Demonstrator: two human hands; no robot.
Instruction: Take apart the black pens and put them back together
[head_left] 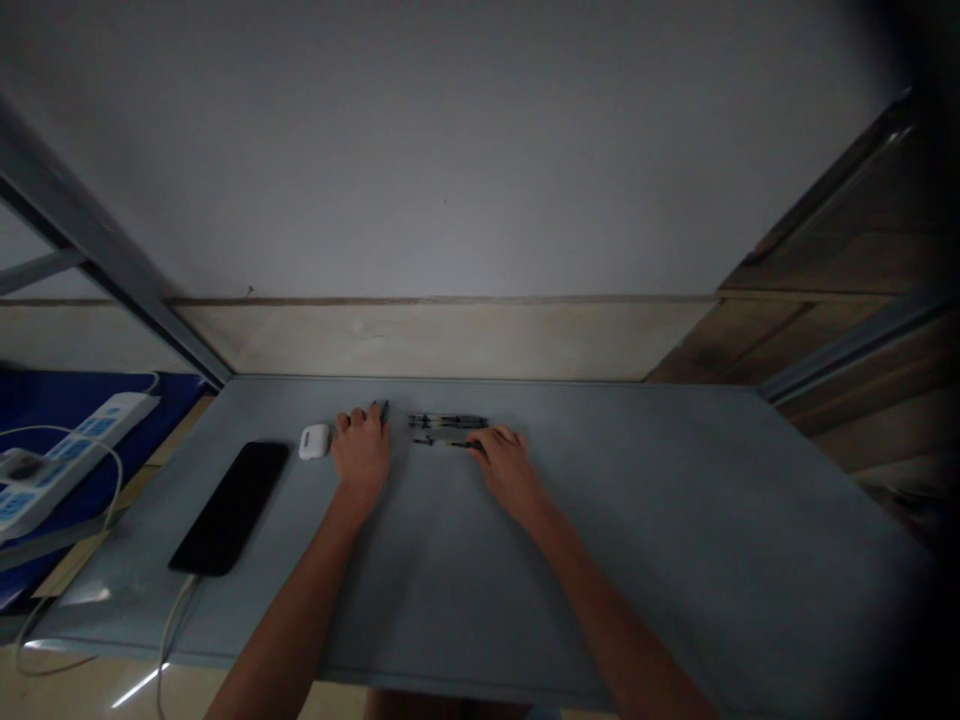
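Observation:
My right hand (pixel 504 455) rests on the grey tabletop, its fingers closed on the right end of a slim clear-and-dark pen (pixel 448 443). That pen lies level, pointing left. Just behind it, a small bundle of similar pens (pixel 448 421) lies side by side on the table. To the left, my left hand (pixel 362 445) is curled over the tabletop. A short, slim dark piece like part of a pen (pixel 385 411) sticks out by its fingers; the rest of it is hidden. A white earbud case (pixel 314 441) sits just left of that hand.
A black phone (pixel 231 508) lies on the left of the grey table (pixel 675 520), with a white cable (pixel 171 620) running off the front edge. Beyond the left edge is a white power strip (pixel 75 460) on a blue surface. A wall (pixel 465 340) stands behind; metal posts flank the table.

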